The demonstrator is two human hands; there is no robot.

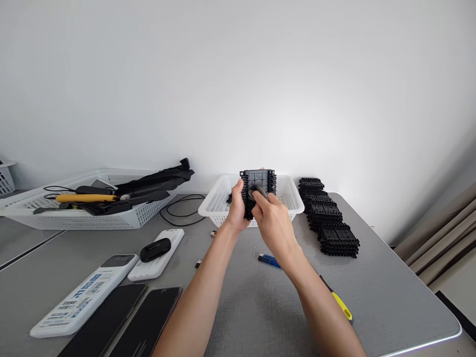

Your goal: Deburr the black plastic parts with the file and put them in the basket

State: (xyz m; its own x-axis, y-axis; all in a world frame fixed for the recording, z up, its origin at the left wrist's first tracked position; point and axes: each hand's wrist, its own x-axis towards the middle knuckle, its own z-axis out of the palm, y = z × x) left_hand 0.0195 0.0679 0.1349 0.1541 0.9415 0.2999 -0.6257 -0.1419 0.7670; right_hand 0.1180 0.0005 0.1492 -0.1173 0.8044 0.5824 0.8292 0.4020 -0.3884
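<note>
I hold a black ribbed plastic part (260, 179) upright in front of me, above the near rim of a small white basket (288, 196). My left hand (238, 210) grips its left edge with fingers wrapped round it. My right hand (270, 215) pinches a small dark piece (257, 192) against the face of the part. Stacks of similar black parts (327, 218) stand in a row to the right of the basket.
A large white basket (85, 215) with tools and cables sits at the far left. Two phones (126, 320), a white power bank (80, 300), a white device with a black case (156, 250), a blue lighter (268, 259) and a yellow-handled tool (342, 306) lie on the grey table. The table edge runs along the right.
</note>
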